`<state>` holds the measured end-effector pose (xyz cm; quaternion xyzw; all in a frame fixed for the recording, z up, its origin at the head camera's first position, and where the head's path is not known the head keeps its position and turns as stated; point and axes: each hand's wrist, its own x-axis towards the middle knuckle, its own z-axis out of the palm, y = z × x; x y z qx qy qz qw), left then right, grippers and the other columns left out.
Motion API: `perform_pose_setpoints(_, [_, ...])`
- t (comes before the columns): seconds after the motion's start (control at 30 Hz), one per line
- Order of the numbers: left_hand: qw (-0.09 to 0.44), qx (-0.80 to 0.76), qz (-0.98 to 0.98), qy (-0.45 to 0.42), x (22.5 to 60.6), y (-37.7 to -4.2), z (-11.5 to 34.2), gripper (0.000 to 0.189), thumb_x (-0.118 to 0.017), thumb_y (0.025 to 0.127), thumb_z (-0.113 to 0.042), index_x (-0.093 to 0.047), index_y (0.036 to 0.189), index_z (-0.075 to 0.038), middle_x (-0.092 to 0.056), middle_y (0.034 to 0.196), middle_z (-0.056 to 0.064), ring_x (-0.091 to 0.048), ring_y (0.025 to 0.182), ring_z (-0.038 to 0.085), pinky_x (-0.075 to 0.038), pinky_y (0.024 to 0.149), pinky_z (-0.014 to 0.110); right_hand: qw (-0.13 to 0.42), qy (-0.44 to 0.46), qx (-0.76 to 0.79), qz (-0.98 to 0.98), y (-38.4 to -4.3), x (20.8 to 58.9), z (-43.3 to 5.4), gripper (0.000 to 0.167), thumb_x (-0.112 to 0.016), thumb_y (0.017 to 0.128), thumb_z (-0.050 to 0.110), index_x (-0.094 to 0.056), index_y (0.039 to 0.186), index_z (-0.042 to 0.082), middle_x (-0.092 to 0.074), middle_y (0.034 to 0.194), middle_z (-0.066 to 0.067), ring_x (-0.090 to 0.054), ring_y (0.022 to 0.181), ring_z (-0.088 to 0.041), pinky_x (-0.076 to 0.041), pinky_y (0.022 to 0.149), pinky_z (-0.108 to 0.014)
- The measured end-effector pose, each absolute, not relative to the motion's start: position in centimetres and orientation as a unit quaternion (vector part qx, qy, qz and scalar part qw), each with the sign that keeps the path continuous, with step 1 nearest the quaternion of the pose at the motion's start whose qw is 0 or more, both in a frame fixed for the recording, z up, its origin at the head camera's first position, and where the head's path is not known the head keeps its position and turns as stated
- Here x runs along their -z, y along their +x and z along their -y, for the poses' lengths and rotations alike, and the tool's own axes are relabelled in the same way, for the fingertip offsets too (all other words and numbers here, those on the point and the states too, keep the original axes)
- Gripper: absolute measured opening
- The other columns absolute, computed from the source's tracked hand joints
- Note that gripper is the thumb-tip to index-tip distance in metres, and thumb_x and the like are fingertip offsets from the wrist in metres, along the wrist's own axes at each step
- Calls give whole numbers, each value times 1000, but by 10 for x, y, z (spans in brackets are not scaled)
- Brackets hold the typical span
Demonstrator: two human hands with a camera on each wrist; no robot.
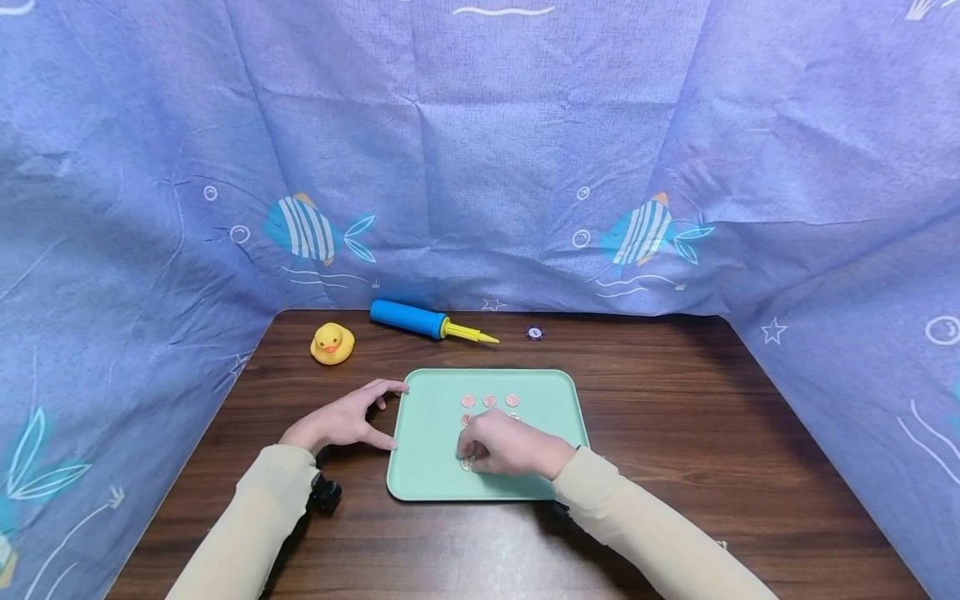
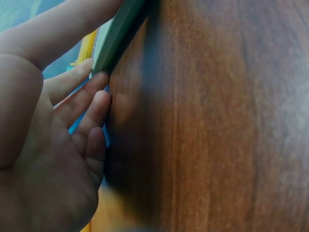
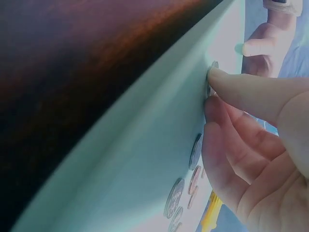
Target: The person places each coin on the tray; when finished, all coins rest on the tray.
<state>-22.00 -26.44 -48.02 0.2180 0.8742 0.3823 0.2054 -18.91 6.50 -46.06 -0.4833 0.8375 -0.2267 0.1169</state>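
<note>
A pale green tray [image 1: 420, 425] lies on the wooden table, with several coins [image 1: 489, 401] set in rows on it. Over its middle, my right hand [image 1: 506, 446] pinches a coin [image 3: 209, 89] between thumb and fingertips, low against the tray surface. In the right wrist view more coins [image 3: 174, 198] lie beside the curled fingers; in the head view the hand hides part of the rows. My left hand [image 1: 345, 419] is spread at the tray's left edge, thumb and fingertips touching the rim, palm off to the side.
Behind the tray lie a blue and yellow hand pump [image 1: 408, 318] and a dark poker chip [image 1: 534, 332]. A yellow rubber duck [image 1: 332, 344] sits at the back left. Blue fish-patterned cloth [image 1: 487, 167] hangs behind the dark wooden table [image 1: 675, 417] and along its sides.
</note>
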Motion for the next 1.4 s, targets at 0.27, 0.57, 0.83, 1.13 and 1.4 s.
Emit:
perform_pose_setpoints(0.27, [207,-377,-878,212,482,-221,265,94,-91,83,-37,-41,160,-21,-41,158,8,-46,127,29,-40,105,52,114,-485,214,-840,-189,459,-61,17,-80,88,-4,-80,96,10,-76,91,4,-65,81,0,-49,75,-10])
perform_pose_setpoints(0.57, [205,-377,-878,212,484,-222,264,94,-92,82,-38,-41,159,-22,-42,157,6,-46,126,27,-40,105,50,107,-494,211,-837,-189,461,-61,14,-80,89,-2,-79,97,9,-75,91,2,-67,81,-3,-50,75,-12])
perform_pose_setpoints(0.83, [205,-373,-880,210,484,-223,263,95,-93,81,-38,-42,159,-21,-43,156,6,-47,125,28,-40,105,50,108,-495,216,-834,-189,461,-61,12,-81,89,-2,-79,95,9,-75,90,1,-67,80,-4,-50,75,-13])
perform_pose_setpoints(1.13, [205,-376,-879,209,484,-222,263,95,-92,81,-39,-41,160,-22,-42,157,6,-46,127,28,-40,105,51,126,-479,251,-832,-195,452,-78,14,-80,91,2,-79,105,4,-77,102,-5,-69,82,-2,-55,79,-17])
perform_pose_setpoints(1.4, [200,-374,-878,223,486,-223,263,95,-91,83,-39,-40,160,-20,-41,157,8,-46,126,29,-41,104,51,28,-424,261,-867,-209,442,-139,22,-78,92,7,-76,113,0,-76,107,-11,-71,92,-19,-60,81,-36])
